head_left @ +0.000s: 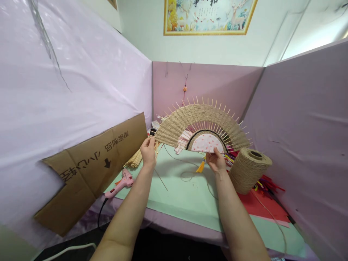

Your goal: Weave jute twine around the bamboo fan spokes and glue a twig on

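Observation:
A half-round woven fan [202, 113] is held up above the table, its arc upward. Thin wooden sticks poke out past its woven twine band, and a pale half-disc with pink dots [208, 142] sits at its base. My left hand [148, 151] pinches the fan's left end. With thumb in front, my right hand [216, 160] grips the lower edge of the dotted half-disc; the fingers behind are partly hidden. A yellow tassel [200, 166] shows beside my right hand. Close to my right forearm stands a large spool of twine [249, 170].
On the left lie a pink glue gun [121, 183] with a black cord and a bundle of thin sticks [134, 158]. A cardboard sheet [94, 170] leans there. Red sheets [268, 206] and colourful strips [272, 184] lie at right. Loose twine crosses the pale green tabletop [176, 203].

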{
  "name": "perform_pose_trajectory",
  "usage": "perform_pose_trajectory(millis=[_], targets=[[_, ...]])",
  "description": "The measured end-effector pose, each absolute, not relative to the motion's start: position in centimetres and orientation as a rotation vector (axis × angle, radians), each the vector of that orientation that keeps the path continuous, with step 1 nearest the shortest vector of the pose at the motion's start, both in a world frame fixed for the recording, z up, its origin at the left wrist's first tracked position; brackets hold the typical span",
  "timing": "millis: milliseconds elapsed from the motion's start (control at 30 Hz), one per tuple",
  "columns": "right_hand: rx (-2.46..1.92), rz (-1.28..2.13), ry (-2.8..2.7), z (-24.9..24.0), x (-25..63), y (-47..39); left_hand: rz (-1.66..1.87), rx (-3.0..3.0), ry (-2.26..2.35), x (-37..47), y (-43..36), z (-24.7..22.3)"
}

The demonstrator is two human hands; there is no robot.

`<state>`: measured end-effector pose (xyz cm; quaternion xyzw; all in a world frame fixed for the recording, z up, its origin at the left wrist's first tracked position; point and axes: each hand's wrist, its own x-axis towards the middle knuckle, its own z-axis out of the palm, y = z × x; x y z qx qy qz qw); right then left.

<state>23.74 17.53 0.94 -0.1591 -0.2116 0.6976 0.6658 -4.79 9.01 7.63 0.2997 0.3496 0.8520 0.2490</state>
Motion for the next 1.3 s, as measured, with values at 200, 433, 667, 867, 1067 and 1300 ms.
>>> perform_pose_trajectory(millis=[200,433,667,867,1067,1300], targets=[[-0.361,1.567,-0.509,1.1,23.9,17.3,2.114,0.625,0.796,-4.9,8.8,7.6],[-0.388,1.576,-0.541,0.6,23.5,17.6,1.990,0.321,0.443,-4.7,9.4,7.4],[-0.469,1.604,-0.593,-0.2,23.1,17.7,2.141,0.292,0.392,-4.5,11.2,5.2],[-0.570,1.627,-0.607,-0.7,22.6,17.9,2.184,0.223,0.441,-4.7,12.4,3.1],[-0.630,1.665,-0.616,-1.1,22.4,18.0,2.086,0.098,0.467,-5.2,12.8,2.5],[-0.670,1.726,-0.561,-1.9,22.2,18.2,1.983,0.055,0.467,-5.7,13.3,1.9]])
